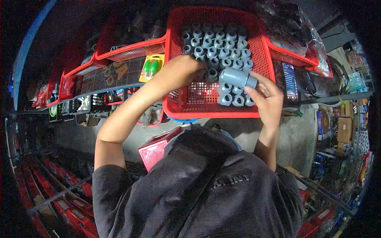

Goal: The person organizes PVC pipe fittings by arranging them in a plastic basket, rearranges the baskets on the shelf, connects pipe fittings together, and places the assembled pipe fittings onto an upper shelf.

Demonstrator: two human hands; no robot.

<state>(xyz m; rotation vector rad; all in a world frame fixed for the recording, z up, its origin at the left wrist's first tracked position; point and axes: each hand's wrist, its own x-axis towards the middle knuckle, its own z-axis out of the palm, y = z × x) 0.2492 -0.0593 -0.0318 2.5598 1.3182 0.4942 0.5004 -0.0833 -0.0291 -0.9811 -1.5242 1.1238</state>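
A red plastic basket (216, 114) holds several rows of grey PVC pipe fittings (224, 52) packed close together. My right hand (266, 92) is closed around the threaded end of a larger grey PVC threaded adapter (235, 77), which lies tilted above the fittings at the basket's right side. Reaching in from the left, my left hand (189, 68) is over the basket beside the darker fittings near the middle. Its fingers are bent down and lost in shadow, so whether they grip a fitting does not show.
Left of the basket lies a yellow-backed pack with green pieces (151, 67). A lit phone (290, 80) rests to the right. Red bins (131, 49) flank both sides. Below stands a pink-red box (154, 152) on the floor. Cardboard boxes (346, 126) are at far right.
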